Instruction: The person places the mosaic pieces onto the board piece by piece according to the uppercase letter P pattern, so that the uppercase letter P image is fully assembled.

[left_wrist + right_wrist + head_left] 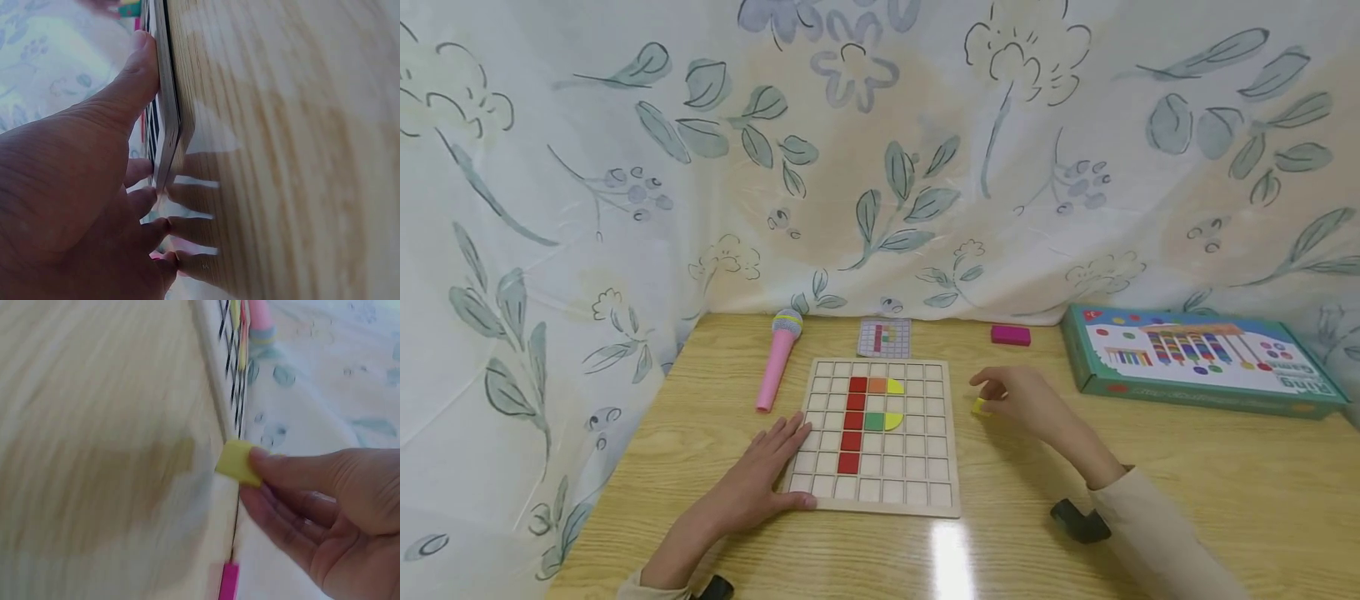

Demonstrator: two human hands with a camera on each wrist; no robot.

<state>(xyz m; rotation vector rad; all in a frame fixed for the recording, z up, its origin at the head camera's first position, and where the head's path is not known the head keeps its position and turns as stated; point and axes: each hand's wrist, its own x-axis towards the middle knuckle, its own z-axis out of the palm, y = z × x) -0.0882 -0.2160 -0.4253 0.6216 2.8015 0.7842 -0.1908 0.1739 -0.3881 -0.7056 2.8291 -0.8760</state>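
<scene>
A wooden grid board (917, 508) lies flat on the table. It holds a column of red squares (852, 442), an orange square (877, 385), a green square (874, 422) and two yellow rounded pieces (893, 422). My left hand (760, 479) rests at the board's near left corner, fingers stretched along the left side and thumb on the front edge. To the right of the board, my right hand (1018, 402) pinches a small yellow block (237, 464) between thumb and fingers, just above the table. Part of that block is hidden by the fingers in the head view.
Behind the board lies a pattern card (885, 338) with a small coloured grid. A pink toy microphone (778, 362) is at the left, a magenta block (1011, 335) at the back right. Farther right sits a green game box (1202, 358), before a floral cloth (880, 167).
</scene>
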